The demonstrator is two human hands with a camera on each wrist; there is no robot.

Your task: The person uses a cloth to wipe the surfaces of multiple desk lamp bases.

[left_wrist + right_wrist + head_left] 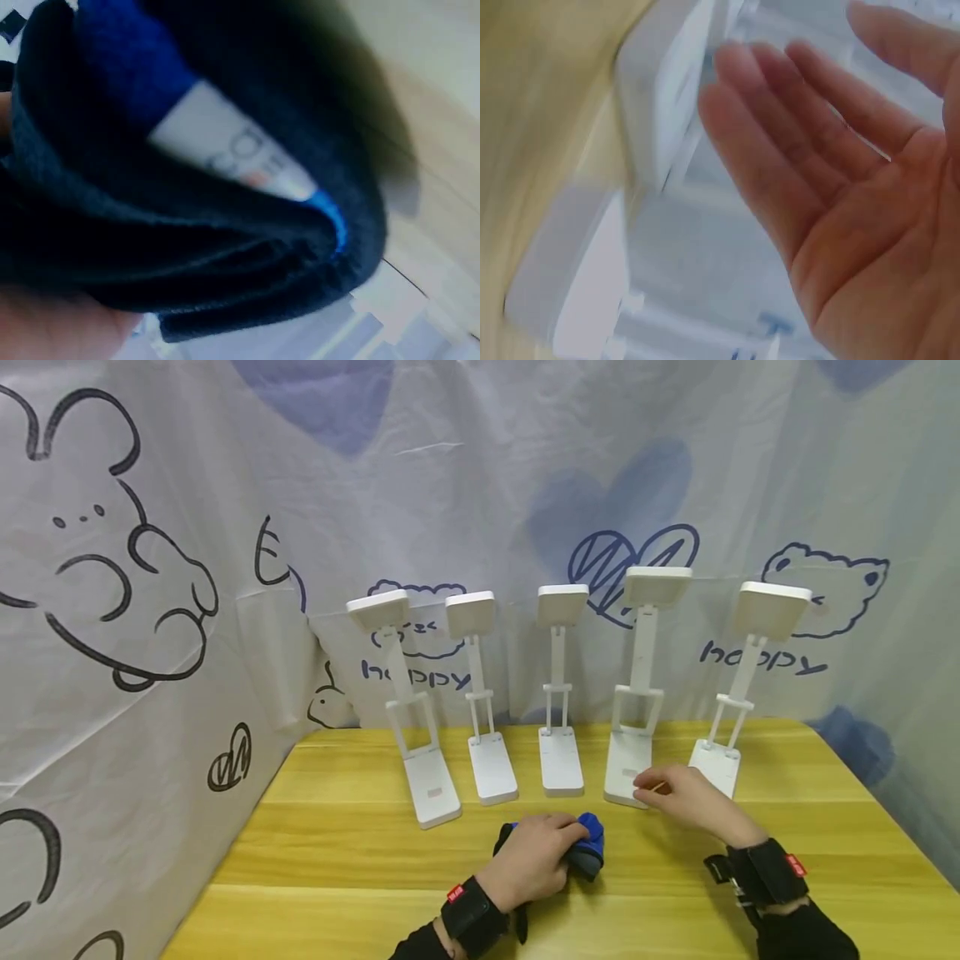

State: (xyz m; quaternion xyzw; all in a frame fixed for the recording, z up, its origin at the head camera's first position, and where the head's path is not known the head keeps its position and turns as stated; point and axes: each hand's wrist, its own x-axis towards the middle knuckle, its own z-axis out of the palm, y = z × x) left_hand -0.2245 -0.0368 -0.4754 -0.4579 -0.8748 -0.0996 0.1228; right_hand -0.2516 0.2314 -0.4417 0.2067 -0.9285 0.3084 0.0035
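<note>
My left hand (534, 857) grips a folded dark cloth item with blue parts (592, 839), held low over the front middle of the table. In the left wrist view, the dark fabric (330, 97) folds around a blue lining and a white label (232, 142) with partly legible print. My right hand (686, 795) holds nothing; its fingertips overlap the base of a white desk lamp (630, 760), second from the right. Loosely extended fingers and a bare palm (885, 240) show in the right wrist view, beside two white lamp bases.
Several white desk lamps stand in a row along the back of the yellow wood-grain table (337, 852), among them the leftmost lamp (432, 789) and the rightmost lamp (716, 764). Behind them hangs a pale curtain (480, 485) with cartoon drawings.
</note>
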